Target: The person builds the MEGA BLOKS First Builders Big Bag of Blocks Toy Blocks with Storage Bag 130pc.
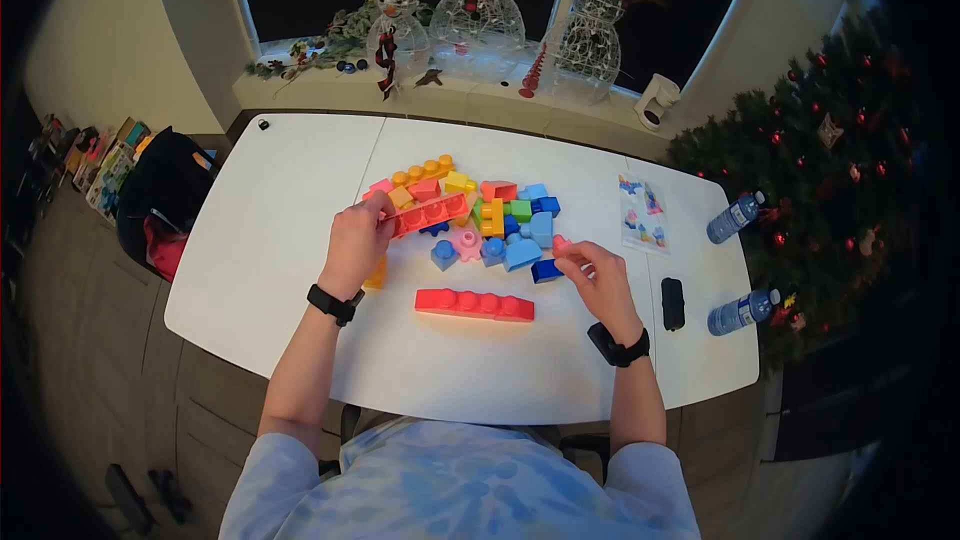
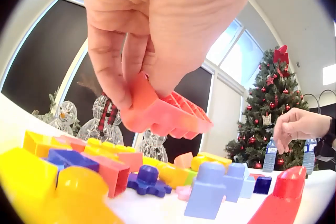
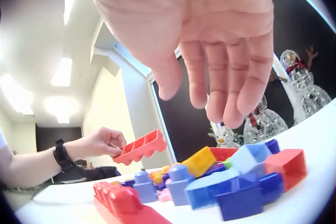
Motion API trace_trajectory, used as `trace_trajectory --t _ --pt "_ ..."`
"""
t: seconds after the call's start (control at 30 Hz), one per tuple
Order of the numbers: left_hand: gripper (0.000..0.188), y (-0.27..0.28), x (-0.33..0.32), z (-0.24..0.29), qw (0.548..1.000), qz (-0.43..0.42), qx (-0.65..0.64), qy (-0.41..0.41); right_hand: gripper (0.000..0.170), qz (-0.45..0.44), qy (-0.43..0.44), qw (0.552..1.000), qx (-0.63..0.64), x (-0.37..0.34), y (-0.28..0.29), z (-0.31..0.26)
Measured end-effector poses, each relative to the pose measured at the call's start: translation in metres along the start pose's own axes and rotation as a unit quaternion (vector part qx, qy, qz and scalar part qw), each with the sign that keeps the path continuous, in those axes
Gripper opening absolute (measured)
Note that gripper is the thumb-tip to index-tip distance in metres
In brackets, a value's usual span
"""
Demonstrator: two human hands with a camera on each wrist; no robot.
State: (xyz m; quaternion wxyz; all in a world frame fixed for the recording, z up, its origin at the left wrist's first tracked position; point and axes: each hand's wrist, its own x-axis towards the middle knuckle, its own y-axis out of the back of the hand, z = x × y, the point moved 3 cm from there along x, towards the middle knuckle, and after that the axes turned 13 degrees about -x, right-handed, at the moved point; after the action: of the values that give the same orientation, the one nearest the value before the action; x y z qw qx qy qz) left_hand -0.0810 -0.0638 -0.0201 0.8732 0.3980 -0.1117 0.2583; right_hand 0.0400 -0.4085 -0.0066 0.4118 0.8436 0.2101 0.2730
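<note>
My left hand [image 1: 357, 243] pinches one end of a long red toy brick [image 1: 432, 214] between thumb and fingers. Tilted above the pile, this brick shows its hollow ribbed underside, and its studs point down in the left wrist view. My right hand [image 3: 220, 50] hovers over the right side of the pile, fingers loosely extended and nothing in them. Below it are a dark blue brick [image 1: 546, 271] and a small red brick [image 3: 286, 169]. A second long red brick [image 1: 475, 305] lies studs up on the white table [image 1: 390, 365], nearer my body.
Light blue bricks [image 1: 522, 254], a pink gear-shaped piece [image 1: 466, 243] and an orange long brick [image 1: 422, 172] are among the pile. To the right are a picture sheet [image 1: 643, 212], a black case [image 1: 673, 304] and two water bottles [image 1: 737, 217]. Wire snowmen [image 1: 588, 35] stand behind.
</note>
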Motion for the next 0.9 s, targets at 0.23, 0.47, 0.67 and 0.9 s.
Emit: trace_trajectory --t 0.23,0.47,0.67,0.9 --pt "0.022 0.001 -0.027 0.072 0.952 -0.002 0.013 -0.307 0.04 -0.159 -0.141 0.891 0.401 0.021 -0.022 -0.035" --pt "0.03 -0.004 -0.033 0.086 0.952 -0.048 -0.108 -0.284 0.04 -0.169 -0.057 0.923 0.34 0.009 -0.031 -0.039" --pt "0.045 -0.027 -0.05 0.04 0.924 -0.181 -0.332 -0.044 0.038 -0.077 0.078 0.989 0.099 -0.017 -0.048 -0.035" --pt "0.05 -0.035 -0.063 0.032 0.951 -0.185 -0.242 -0.054 0.034 -0.1 0.056 0.99 0.077 -0.027 -0.061 -0.032"
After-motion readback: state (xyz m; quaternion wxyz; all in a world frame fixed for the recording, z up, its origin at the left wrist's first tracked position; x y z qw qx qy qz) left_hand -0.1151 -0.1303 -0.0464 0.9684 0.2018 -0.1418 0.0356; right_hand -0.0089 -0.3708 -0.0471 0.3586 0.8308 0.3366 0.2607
